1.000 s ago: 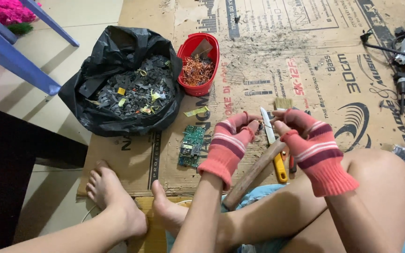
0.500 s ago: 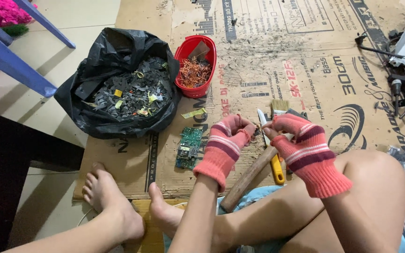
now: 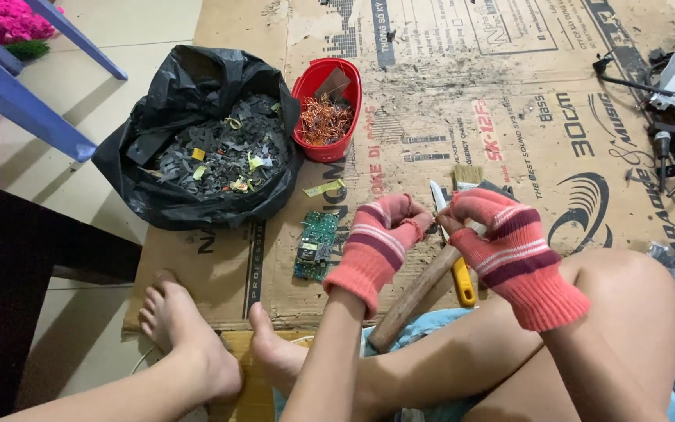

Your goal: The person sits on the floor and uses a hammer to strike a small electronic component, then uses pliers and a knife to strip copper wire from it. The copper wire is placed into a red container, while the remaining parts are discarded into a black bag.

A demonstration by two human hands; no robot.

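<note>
Flattened cardboard point(image 3: 509, 101) covers the floor and fills most of the frame, with pale tiles showing along the left edge. Nearest the camera, at the bottom, the person's bare legs and feet stretch out toward the lower left, one knee raised at lower right.

Just above the legs, at centre frame, both hands wear red and pink striped fingerless gloves. The left hand point(image 3: 380, 238) comes up from below with the wrist bent, its fingers curled tight toward the right hand. The right hand point(image 3: 501, 234) reaches in from the right over the raised knee, its fingers closed and meeting the left hand's. Whatever small piece they pinch between them is too hidden to tell.

Directly under the hands lie a wooden handle point(image 3: 412, 301), a yellow-handled tool point(image 3: 462, 281) and a paintbrush point(image 3: 466, 176). A green circuit board point(image 3: 316, 244) lies just left of the left hand.

Farther off, at upper centre, a red basket point(image 3: 314, 78) holds copper wire. Beside it at upper left, an open black bag point(image 3: 189, 187) holds dark scraps. Cables lie at the far right edge.
</note>
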